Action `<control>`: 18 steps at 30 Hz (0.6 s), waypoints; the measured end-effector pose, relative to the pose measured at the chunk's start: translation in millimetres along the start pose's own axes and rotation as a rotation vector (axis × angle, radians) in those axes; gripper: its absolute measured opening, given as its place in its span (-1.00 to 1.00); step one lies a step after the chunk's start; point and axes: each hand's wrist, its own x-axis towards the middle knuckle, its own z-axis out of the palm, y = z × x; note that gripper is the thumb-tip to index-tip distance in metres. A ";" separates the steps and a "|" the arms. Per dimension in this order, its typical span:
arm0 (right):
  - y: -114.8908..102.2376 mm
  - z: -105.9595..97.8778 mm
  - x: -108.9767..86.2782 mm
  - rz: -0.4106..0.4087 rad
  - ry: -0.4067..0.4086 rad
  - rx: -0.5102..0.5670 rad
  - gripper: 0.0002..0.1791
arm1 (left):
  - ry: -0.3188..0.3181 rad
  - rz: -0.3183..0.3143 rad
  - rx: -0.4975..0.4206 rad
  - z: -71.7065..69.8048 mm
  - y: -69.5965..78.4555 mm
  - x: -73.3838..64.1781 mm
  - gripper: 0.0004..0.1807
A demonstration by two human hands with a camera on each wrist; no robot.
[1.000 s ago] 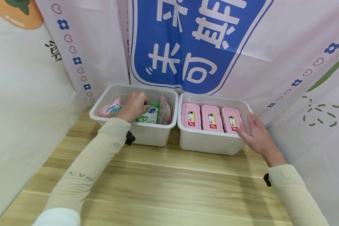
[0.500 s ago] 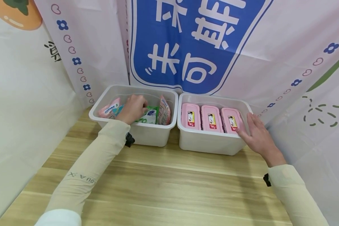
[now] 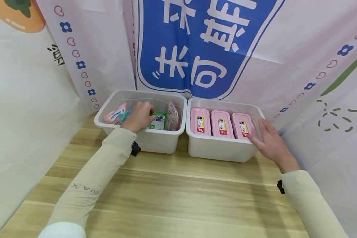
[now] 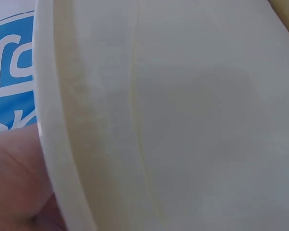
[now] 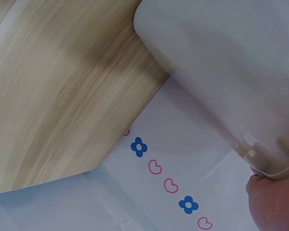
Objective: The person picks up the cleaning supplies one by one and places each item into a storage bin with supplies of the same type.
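Observation:
In the head view my left hand [image 3: 139,115] reaches into the left white plastic bin [image 3: 150,140]. Its fingers curl down at a green-and-white packet [image 3: 158,122], with the thumb at the packet's top edge; the fingertips are hidden. Pink packets stand at either end, one on the left [image 3: 115,114] and one on the right [image 3: 172,117]. My right hand [image 3: 272,143] rests at the right rim of the other white bin [image 3: 220,148], fingers straight along it. Its thumb lies over the front corner, by the nearest of several pink-lidded boxes [image 3: 222,124].
The bins stand side by side on a wood-grain table [image 3: 178,191], against a printed cloth backdrop [image 3: 208,49]. Cloth walls flank the table left and right. A blue packet [image 3: 125,115] shows beside the left hand.
My left hand has shifted slightly right and down over the green-and-white packet, covering more of it and exposing more of the blue packet. My right hand stays at the bin's rim.

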 end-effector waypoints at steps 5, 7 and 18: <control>0.5 -4.0 6.5 0.015 -0.049 -0.017 0.03 | -0.003 0.029 0.004 -8.7 0.1 -1.7 -0.82; -0.3 -6.4 9.1 0.020 -0.074 -0.028 0.04 | -0.007 0.050 0.008 -13.6 0.0 -3.4 -0.81; -10.6 -13.9 19.3 0.007 -0.167 -0.097 0.06 | -0.128 0.000 0.097 -47.8 -13.4 -24.8 -0.23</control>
